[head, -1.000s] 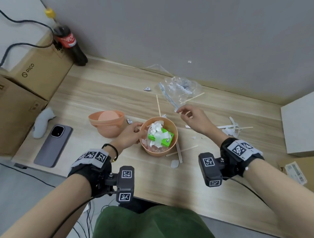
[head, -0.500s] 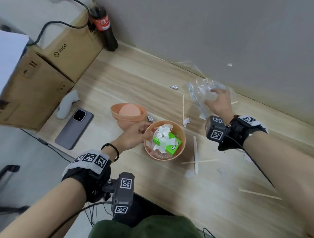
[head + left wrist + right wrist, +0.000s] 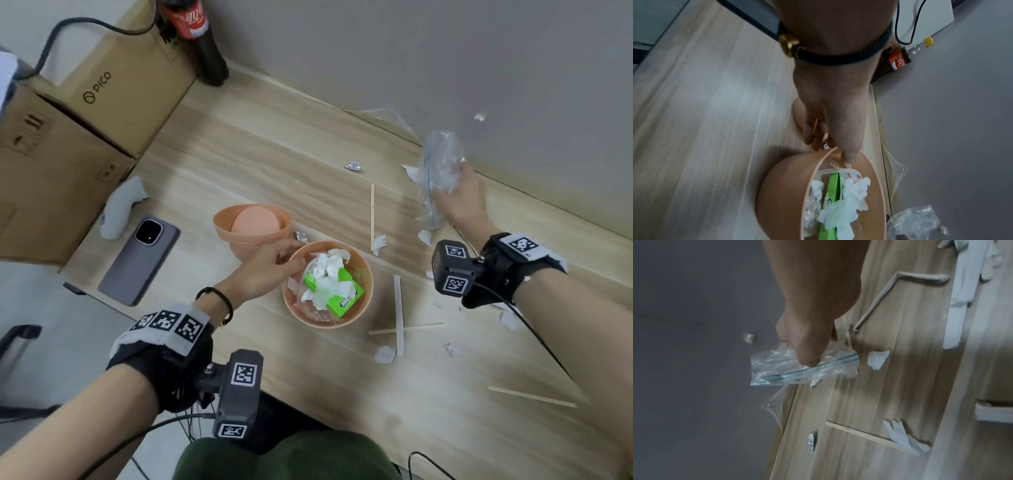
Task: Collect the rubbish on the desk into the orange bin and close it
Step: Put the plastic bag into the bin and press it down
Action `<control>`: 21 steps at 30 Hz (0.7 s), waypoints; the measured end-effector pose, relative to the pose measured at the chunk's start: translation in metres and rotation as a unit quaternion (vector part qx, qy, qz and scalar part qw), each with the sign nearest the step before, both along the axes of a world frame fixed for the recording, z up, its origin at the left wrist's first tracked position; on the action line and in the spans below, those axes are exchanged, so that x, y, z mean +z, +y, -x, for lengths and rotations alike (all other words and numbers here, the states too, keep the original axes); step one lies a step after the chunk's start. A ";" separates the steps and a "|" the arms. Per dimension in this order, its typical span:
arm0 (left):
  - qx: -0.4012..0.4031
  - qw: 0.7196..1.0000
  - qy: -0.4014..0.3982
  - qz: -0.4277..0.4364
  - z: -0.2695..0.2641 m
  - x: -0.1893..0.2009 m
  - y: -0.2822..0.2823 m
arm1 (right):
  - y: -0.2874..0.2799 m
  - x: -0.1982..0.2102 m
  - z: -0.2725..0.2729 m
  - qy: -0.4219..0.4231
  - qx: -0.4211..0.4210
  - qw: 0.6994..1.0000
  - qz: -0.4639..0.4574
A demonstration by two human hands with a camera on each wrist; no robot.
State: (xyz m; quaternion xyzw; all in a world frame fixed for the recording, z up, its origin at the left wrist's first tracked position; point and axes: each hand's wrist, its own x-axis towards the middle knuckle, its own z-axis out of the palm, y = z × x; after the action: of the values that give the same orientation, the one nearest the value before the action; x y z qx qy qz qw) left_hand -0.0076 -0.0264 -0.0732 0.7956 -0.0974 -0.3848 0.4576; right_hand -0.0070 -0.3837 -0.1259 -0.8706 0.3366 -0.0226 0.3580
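The orange bin (image 3: 365, 294) stands mid-desk, holding white tissue and a green box (image 3: 342, 296). My left hand (image 3: 274, 263) pinches its left rim (image 3: 830, 151), thumb inside and fingers outside. The bin's orange lid (image 3: 253, 226) lies upside down just behind it. By the back wall my right hand (image 3: 462, 198) grips a crumpled clear plastic bag (image 3: 440, 164) with a teal zip strip (image 3: 789, 368), lifted off the desk. Wooden sticks (image 3: 372, 216), paper scraps (image 3: 385, 354) and foil bits (image 3: 352, 167) lie scattered on the desk.
A grey phone (image 3: 140, 260) and a white controller (image 3: 120, 209) lie at the desk's left end beside cardboard boxes (image 3: 85, 120). A cola bottle (image 3: 202, 41) stands in the back corner. Another clear wrapper (image 3: 390, 116) rests against the wall. Cables hang off the front edge.
My right hand went from the desk's middle out to the plastic bag at the wall, closed round it and raised it. The left hand kept hold of the bin rim.
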 end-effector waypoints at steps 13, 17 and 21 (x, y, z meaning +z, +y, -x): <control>-0.003 1.000 -0.004 0.013 -0.003 -0.004 -0.003 | 0.024 -0.006 -0.049 0.175 0.260 0.943 0.111; 0.000 1.000 -0.004 0.019 -0.002 -0.008 -0.003 | 0.031 -0.011 -0.055 0.209 0.251 0.934 0.148; 0.012 1.000 0.001 0.022 -0.001 -0.010 -0.003 | 0.028 -0.004 -0.055 0.188 0.213 0.951 0.124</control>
State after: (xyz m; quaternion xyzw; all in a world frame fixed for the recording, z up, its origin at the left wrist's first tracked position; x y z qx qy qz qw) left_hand -0.0068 -0.0296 -0.0828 0.7861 -0.0953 -0.3780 0.4797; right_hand 0.0480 -0.3556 -0.1303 -0.9480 0.1992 0.1765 0.1743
